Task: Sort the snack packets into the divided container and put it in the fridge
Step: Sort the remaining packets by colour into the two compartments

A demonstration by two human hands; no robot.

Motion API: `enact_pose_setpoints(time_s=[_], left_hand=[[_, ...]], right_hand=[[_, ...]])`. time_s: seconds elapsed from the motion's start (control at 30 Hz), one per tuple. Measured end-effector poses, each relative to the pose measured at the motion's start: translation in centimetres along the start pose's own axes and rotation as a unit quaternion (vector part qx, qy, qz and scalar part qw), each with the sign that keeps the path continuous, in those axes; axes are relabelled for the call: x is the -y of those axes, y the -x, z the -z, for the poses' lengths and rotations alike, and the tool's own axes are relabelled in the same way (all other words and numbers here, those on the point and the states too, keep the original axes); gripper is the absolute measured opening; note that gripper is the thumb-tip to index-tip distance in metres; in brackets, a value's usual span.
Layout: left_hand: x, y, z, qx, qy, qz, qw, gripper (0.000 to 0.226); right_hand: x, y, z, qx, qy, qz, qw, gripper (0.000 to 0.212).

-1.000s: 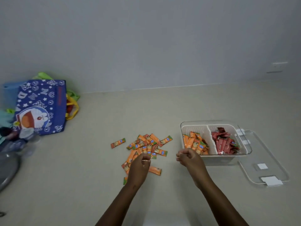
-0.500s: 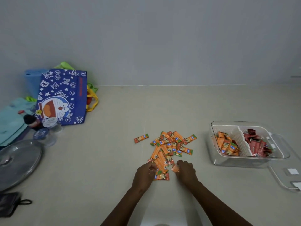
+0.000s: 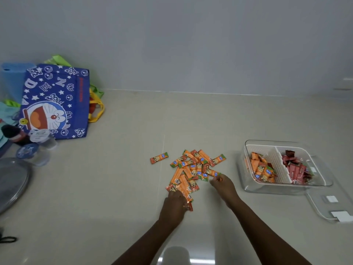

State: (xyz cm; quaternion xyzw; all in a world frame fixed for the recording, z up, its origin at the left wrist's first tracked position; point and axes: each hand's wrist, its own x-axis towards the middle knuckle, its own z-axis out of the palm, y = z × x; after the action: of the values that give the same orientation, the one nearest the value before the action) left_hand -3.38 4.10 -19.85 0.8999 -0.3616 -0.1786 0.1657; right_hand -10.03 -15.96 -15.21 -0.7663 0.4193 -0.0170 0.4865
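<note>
— Why are both hands down in the pile at once?

— My guess is to gather faster. The left hand sits at the near end, fingers curled round a few orange packets that poke out past its knuckles. The right hand is at the pile's right edge, fingertips pinching one packet by its end.

— And the box?

— Off to the right on the floor, well apart from the pile. It's clear, with a white divider down the middle. Orange ones lie in the left half, red packets in the right. So the colours are being kept apart, and every loose packet I can see is orange, which suggests only the left half needs filling.

— Why is the lid lying flat beside it?

— Out of the way while the top stays open for dropping things in, I'd say. It touches the box's near right corner, handy for closing before the fridge.

— That one stray on the left?

— Alone, just beside the pile, touched by neither hand. Easy to miss.

— The bag and pan lid?

— Far left by the wall, with some cups; not part of this, as far as I can judge.

— How far along?

— Roughly midway by my reckoning: a good heap is still on the floor, and the fridge isn't in sight.
</note>
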Motion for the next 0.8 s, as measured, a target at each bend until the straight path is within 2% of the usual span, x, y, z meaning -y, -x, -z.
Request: enact_pose_setpoints(time_s=[0.1, 0.23, 0.33, 0.43, 0.53, 0.67, 0.8], left_hand=[[-0.9, -0.1, 1.2, -0.050, 0.129, 0.022, 0.990, 0.012], [-1.6, -0.4, 3.8, -0.092, 0.290, 0.130, 0.944, 0.012], [-0.8, -1.2, 5.0, -0.107, 0.339, 0.192, 0.915, 0.008], [0.4, -1.9, 4.8, -0.067, 0.367, 0.247, 0.894, 0.013], [0.7, -2.3, 3.8, -0.026, 0.339, 0.295, 0.893, 0.029], [0.1, -2.6, 1.9, -0.045, 0.246, 0.348, 0.903, 0.047], [0.3, -3.3, 1.4, -0.054, 0.138, 0.335, 0.930, 0.036]], right_hand=[[0.0, -2.6, -0.1, -0.014, 0.107, 0.065, 0.992, 0.013], [-0.7, -4.8, -0.6, 0.020, 0.249, 0.078, 0.965, 0.043], [-0.6, -5.2, -1.2, 0.004, 0.282, 0.075, 0.956, 0.033], [-1.1, -5.6, -1.6, 0.033, 0.276, 0.061, 0.959, 0.023], [-1.1, -4.4, -1.5, 0.067, 0.143, 0.017, 0.987, 0.011], [0.2, -3.1, -0.5, 0.073, -0.019, -0.043, 0.996, 0.017], [1.1, -4.6, -0.1, 0.008, -0.009, -0.039, 0.999, 0.026]])
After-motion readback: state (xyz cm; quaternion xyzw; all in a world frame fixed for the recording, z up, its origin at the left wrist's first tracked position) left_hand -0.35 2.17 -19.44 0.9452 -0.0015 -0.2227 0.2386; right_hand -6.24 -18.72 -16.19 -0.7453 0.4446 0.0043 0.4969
